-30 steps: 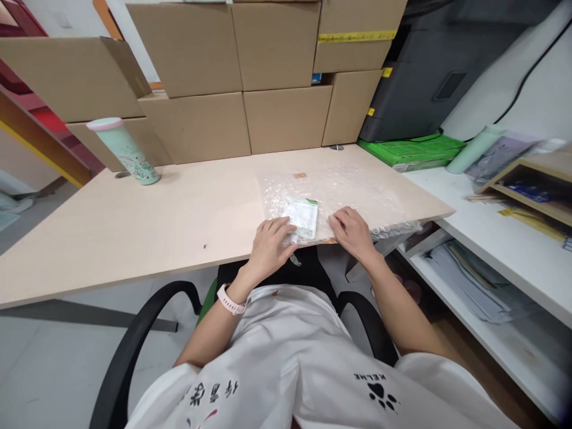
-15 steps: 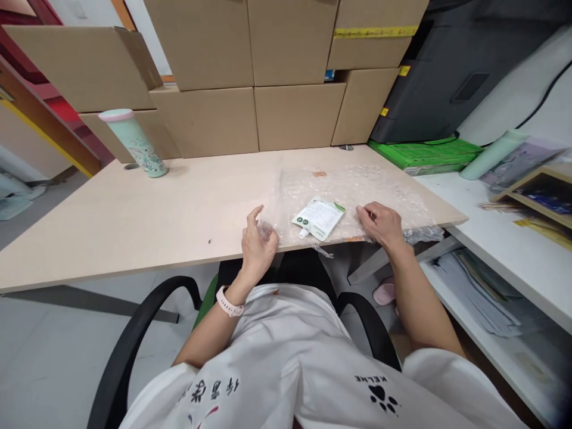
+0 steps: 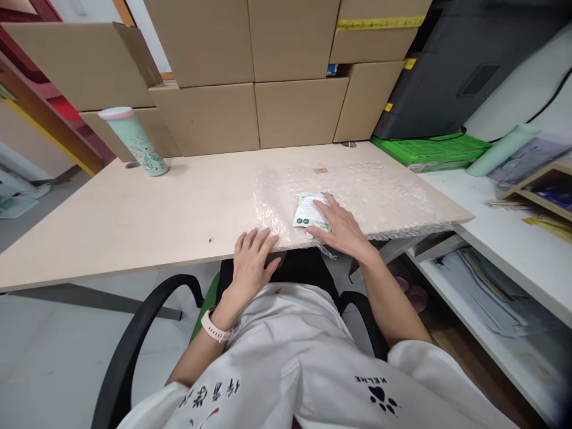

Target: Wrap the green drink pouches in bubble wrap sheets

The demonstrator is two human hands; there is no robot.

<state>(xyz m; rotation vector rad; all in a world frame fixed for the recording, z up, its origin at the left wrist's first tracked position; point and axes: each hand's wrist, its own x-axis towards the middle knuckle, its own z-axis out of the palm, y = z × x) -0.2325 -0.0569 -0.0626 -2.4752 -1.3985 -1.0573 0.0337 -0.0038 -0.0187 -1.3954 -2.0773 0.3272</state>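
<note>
A sheet of clear bubble wrap [image 3: 379, 193] lies spread over the right part of the beige desk [image 3: 134, 220]. On it lies a small white pouch with a green corner [image 3: 306, 210]. My right hand [image 3: 340, 229] rests flat on the pouch, fingers stretched out over its right side. My left hand [image 3: 252, 262] lies open at the desk's front edge, its fingertips on the near left corner of the bubble wrap. A pale pink watch is on my left wrist.
A mint green bottle with a pink lid [image 3: 133, 142] stands at the back left. Stacked cardboard boxes [image 3: 250, 77] line the back of the desk. A black machine [image 3: 451, 65] sits on a green tray [image 3: 429, 152] at the right. A white side shelf [image 3: 504, 238] holds papers.
My right hand moved left from the bubble wrap's edge onto the pouch. My left hand opened and settled flat at the wrap's near corner. The pouch turned slightly.
</note>
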